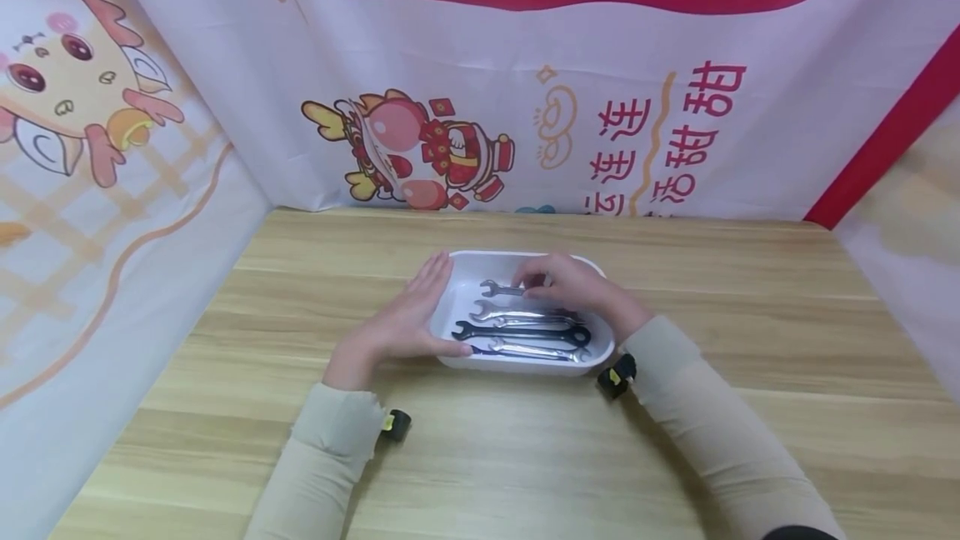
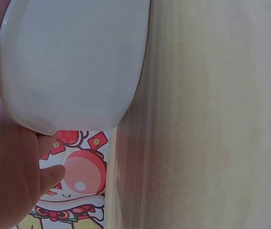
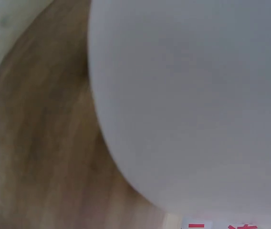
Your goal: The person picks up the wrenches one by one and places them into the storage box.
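A white tray (image 1: 517, 367) sits on the table, holding several wrenches laid roughly side by side. My left hand (image 1: 405, 319) holds the tray's left end, its thumb over the near rim and its fingers along the far left side. Inside the tray, my right hand (image 1: 566, 282) pinches a small silver wrench (image 1: 495, 288) near the far wall; the hand hides the wrench's right end. Closer to me lie a larger silver wrench (image 1: 498, 311), a black wrench (image 1: 517, 333) and a silver one (image 1: 525, 348). Both wrist views mostly show the tray's outer wall (image 2: 73, 71).
The wood-grain table (image 1: 480, 457) extends around the tray. A printed cloth (image 1: 465, 48) hangs behind it, with another cloth (image 1: 112, 273) along the left side. Black wrist cameras (image 1: 396, 425) sit at both cuffs.
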Tool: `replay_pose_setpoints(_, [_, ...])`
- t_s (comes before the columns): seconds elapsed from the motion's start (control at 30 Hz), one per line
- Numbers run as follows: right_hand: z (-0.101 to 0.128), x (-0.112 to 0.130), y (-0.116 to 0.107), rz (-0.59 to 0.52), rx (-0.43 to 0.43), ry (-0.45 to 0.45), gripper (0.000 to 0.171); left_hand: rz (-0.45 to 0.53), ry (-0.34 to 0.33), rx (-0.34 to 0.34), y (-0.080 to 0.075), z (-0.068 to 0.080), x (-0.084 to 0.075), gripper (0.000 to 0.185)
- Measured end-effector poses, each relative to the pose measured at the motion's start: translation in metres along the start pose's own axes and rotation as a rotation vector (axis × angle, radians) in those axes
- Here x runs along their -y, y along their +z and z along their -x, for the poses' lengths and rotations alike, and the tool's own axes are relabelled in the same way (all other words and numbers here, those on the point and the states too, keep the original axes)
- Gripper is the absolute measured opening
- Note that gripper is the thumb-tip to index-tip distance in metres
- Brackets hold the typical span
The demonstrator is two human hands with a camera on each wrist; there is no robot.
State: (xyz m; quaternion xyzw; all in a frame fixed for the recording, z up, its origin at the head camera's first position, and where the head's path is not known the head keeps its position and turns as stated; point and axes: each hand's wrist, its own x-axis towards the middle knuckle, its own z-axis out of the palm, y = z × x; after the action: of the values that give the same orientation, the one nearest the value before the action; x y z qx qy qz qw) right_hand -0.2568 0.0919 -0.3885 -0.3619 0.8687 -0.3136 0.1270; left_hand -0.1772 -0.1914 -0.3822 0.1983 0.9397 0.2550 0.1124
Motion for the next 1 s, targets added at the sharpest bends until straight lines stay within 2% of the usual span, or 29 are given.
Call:
replay_pose_setpoints(0.23, [0.0022,0.0023,0.0002,0.039,0.010,0.025,0.020,-0.009,0.015,-0.001,0.0004,-0.0010,-0.0017,0.135])
replay_pose_setpoints(0.47, [-0.0006,0.0021,0.0023,0.107,0.034,0.023,0.019,-0.003,-0.003,0.003,0.0001,-0.0012,-0.0025,0.134])
replay_pose_setpoints(1.0, [-0.0061,0.0000,0.0074,0.099,0.059,-0.003,0.018,0.003,-0.007,0.013,-0.0026,0.0008,-0.0020,0.134])
